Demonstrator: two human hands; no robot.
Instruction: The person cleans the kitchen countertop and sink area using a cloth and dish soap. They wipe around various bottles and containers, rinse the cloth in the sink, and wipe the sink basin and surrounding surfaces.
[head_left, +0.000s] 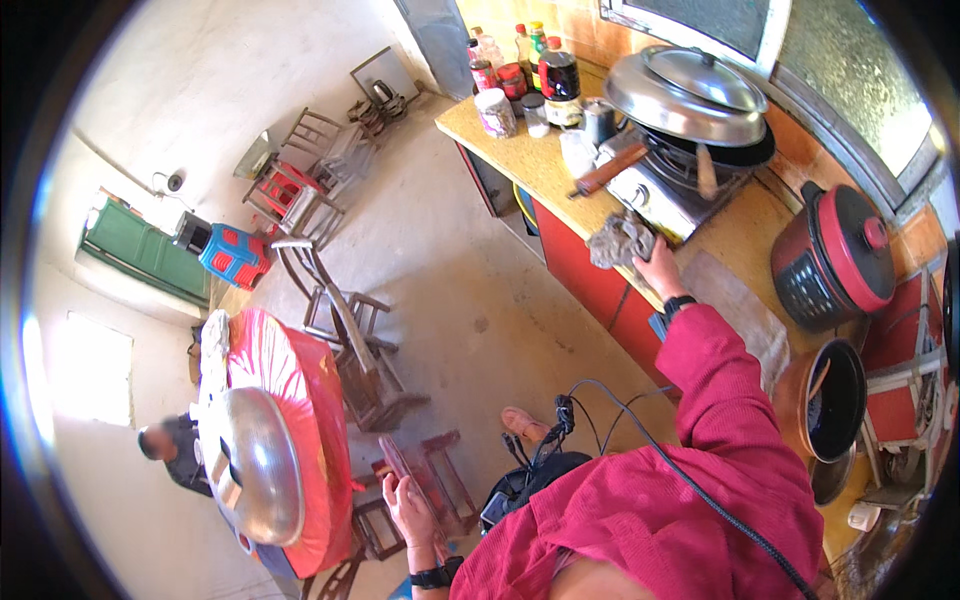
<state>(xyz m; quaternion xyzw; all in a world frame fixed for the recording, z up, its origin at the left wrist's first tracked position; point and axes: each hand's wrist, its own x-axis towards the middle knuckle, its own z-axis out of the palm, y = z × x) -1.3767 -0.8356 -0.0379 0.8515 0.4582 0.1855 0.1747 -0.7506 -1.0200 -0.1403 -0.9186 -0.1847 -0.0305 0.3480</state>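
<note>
My right hand (660, 268) is closed on a crumpled grey cloth (621, 238) at the front edge of the yellow countertop (525, 176). Just beyond it stands a gas stove (649, 191) bearing a dark wok with a wooden handle (705, 172) and a large metal lid (686, 90). A brown-handled utensil (611, 171) lies across the stove's front corner. My left hand (409, 506) is low over the floor with its fingers bent, beside a reddish wooden stool or chair part (409, 469); whether it touches that is unclear.
Sauce bottles (559, 75) and jars crowd the counter's far end. A red-lidded cooker (832, 255) and a pot (821, 397) stand at right. At left are a red-covered table (300, 375) with a metal lid (259, 465), wooden chairs (345, 322) and a seated person (176, 450). Cables (637, 405) hang before me.
</note>
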